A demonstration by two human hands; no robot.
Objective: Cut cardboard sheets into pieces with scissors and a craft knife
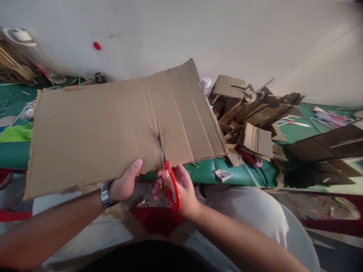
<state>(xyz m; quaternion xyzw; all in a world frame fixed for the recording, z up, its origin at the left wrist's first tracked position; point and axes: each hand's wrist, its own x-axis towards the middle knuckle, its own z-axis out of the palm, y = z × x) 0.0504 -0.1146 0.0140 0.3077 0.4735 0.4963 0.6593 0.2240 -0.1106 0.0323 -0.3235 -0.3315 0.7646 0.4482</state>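
Observation:
A large sheet of brown cardboard [93,132] is held up in front of me, over the green table. My left hand [126,183] grips its lower edge, thumb on the face and fingers hidden behind. In my right hand [181,189] is a pair of scissors [172,189] with red handles. The blades straddle the lower edge, one lying over the sheet's face and pointing up; the other is hidden behind it. A small circle [173,132] is drawn on the cardboard just right of the visible blade.
Cut cardboard pieces [256,109] are heaped to the right on the green table [198,172]. A white-capped bottle [206,83] stands behind the sheet. Bright green cloth [17,133] lies at the left. A pale wall [170,34] rises behind the table.

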